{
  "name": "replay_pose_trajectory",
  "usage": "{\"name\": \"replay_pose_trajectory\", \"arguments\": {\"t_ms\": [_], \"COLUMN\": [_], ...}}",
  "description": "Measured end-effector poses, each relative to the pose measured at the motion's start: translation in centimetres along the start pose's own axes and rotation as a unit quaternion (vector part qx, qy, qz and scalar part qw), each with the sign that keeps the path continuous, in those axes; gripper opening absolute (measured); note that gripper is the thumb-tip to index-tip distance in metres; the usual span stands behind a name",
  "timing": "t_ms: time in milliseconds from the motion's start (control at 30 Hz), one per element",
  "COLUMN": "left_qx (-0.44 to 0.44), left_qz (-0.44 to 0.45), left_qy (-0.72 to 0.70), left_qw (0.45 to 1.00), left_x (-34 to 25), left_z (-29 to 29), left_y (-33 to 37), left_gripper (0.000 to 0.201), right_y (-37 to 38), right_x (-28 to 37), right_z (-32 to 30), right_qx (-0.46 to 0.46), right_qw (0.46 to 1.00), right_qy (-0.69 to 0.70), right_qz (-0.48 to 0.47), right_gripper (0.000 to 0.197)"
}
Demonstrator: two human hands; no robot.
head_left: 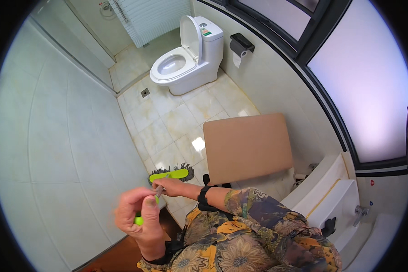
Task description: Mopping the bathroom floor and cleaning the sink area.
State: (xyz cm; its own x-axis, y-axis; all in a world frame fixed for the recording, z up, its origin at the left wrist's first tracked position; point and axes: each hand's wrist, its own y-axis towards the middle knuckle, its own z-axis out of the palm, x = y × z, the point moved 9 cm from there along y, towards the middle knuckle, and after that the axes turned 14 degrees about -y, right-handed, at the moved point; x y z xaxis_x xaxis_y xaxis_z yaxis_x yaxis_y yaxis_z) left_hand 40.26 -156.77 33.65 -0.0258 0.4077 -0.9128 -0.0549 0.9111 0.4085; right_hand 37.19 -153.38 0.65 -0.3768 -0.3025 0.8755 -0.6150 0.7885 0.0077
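A mop (179,174) with a bright green plate and grey shaggy strands rests on the tiled floor, close to the left wall. Its thin grey pole slants up toward me. Curled around the green upper end of the pole is my left hand (143,220), nearest the camera, thumb up and slightly blurred. Lower on the pole, just above the mop head, my right hand (169,186) is closed; a black band circles that wrist. The right hand hides part of the pole, and some strands sit under the green plate.
A white toilet (174,65) with raised lid stands ahead. A brown flat-topped, box-like piece (249,147) is to the right of the mop. Beyond it is a white tub (335,204) with a tap. A paper holder (242,43) hangs on the right wall; a floor drain (144,93) lies left.
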Motion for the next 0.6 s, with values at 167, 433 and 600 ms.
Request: {"name": "replay_pose_trajectory", "arguments": {"t_ms": [167,433,600], "left_qx": [-0.026,-0.077,-0.06], "left_qz": [-0.072,0.024,0.053], "left_qy": [-0.043,-0.055,-0.052], "left_qw": [0.996,0.995,0.995], "left_x": [1.7,2.7,3.4], "left_z": [-1.6,-5.7,-6.5], "left_y": [3.5,7.0,8.0], "left_gripper": [0.014,0.022,0.021], "right_y": [3.4,7.2,8.7], "right_x": [-0.2,-0.6,-0.5], "right_z": [-0.5,0.5,-0.4], "right_qx": [0.015,0.011,-0.004], "right_qw": [1.0,1.0,0.999], "right_qy": [0.009,0.016,-0.001], "right_qz": [0.008,-0.009,-0.036], "right_gripper": [0.03,0.028,0.026]}}
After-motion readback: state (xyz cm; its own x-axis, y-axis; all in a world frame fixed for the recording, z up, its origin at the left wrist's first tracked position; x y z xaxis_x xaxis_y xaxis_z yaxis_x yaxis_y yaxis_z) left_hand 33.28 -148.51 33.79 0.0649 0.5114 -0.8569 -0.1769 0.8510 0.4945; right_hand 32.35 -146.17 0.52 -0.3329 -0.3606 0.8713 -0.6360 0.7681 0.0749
